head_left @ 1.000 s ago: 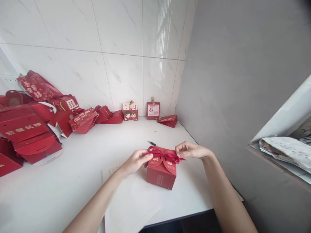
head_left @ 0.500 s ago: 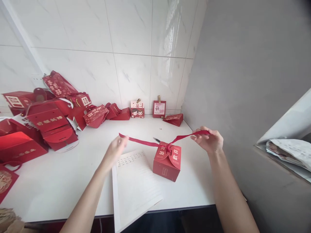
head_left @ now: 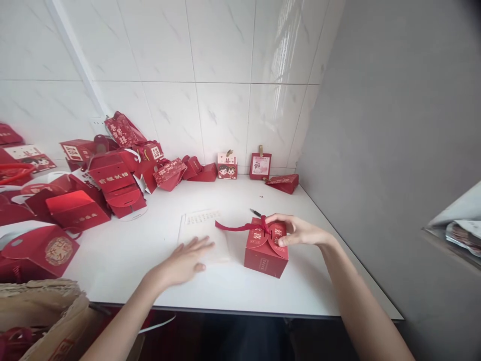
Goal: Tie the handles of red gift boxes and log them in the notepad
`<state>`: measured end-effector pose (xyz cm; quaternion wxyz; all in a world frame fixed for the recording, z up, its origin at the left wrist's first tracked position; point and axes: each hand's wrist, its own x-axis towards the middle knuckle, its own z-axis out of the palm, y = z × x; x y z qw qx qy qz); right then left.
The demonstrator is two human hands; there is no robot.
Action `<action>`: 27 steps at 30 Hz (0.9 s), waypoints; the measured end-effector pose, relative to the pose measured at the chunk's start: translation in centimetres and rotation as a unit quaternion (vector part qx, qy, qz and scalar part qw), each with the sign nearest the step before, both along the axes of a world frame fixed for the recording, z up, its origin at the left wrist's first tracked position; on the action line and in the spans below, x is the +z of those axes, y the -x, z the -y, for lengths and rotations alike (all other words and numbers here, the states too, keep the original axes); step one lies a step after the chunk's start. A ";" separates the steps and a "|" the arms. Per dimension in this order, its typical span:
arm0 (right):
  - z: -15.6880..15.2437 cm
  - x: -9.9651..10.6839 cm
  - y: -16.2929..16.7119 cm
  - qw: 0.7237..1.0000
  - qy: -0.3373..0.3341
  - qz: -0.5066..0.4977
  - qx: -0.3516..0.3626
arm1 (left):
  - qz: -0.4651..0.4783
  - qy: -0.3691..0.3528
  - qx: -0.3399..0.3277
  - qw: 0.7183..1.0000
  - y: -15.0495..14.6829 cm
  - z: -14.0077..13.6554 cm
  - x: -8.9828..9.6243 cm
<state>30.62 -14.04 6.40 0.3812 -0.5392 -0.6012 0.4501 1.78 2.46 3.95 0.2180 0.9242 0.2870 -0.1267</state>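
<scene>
A red gift box (head_left: 266, 258) with gold lettering stands on the white table. A dark red ribbon (head_left: 235, 227) is tied at its top, one end stretching out to the left. My right hand (head_left: 298, 231) grips the box's upper right side, thumb on the lid and fingers along the back by the ribbon. Fingers spread, my left hand (head_left: 188, 263) lies over an open notebook (head_left: 221, 245), slightly blurred. Handwriting shows on the notebook's upper lines; my hand covers its lower left part. Behind the box lies a black pen (head_left: 255, 212).
Red gift boxes (head_left: 114, 175) are heaped at the left. Several small decorated boxes (head_left: 227, 166) line the tiled wall. At the lower left stands a torn cardboard carton (head_left: 63, 316) with red things inside. A grey wall (head_left: 376, 140) bounds the right side.
Both hands have let go of the ribbon ends. My right hand has moved onto the box, my left onto the notebook. The notebook has shifted farther onto the table. The view has turned left.
</scene>
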 end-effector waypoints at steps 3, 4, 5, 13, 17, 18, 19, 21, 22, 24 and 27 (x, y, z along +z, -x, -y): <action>-0.8 -0.6 0.9 0.999 -0.028 -0.013 0.011 | 0.024 -0.045 0.034 0.998 -1.5 -1.4 0.6; -1.1 -0.8 1.3 0.999 -0.038 -0.019 0.013 | 0.061 -0.059 0.037 0.996 -2.3 -1.2 1.0; -1.4 -1.0 1.7 0.998 -0.050 -0.023 0.010 | 0.116 -0.065 0.032 0.991 -3.3 -0.8 1.5; -1.8 -0.9 4.0 0.973 -0.183 0.111 -0.089 | 0.299 0.234 -0.073 0.922 -12.1 0.4 3.6; -1.6 -0.8 4.2 0.970 -0.169 0.139 -0.103 | 0.309 0.302 -0.114 0.895 -13.2 -0.5 2.3; -1.6 -0.9 4.2 0.972 -0.165 0.139 -0.098 | 0.316 0.312 -0.119 0.888 -13.1 -0.5 2.0; -1.6 -0.9 4.1 0.972 -0.165 0.138 -0.092 | 0.323 0.319 -0.121 0.883 -12.9 -0.5 1.8; -1.7 -1.1 4.1 0.972 -0.174 0.135 -0.081 | 0.334 0.332 -0.126 0.873 -12.3 -0.3 1.5; -1.8 -1.2 4.0 0.971 -0.181 0.133 -0.080 | 0.337 0.338 -0.132 0.869 -12.0 -0.3 1.5; -1.8 -1.4 4.0 0.969 -0.193 0.132 -0.084 | 0.341 0.345 -0.143 0.863 -11.7 -0.3 1.5; -1.9 -1.6 4.0 0.968 -0.193 0.138 -0.087 | 0.348 0.340 -0.152 0.860 -11.5 -0.4 1.6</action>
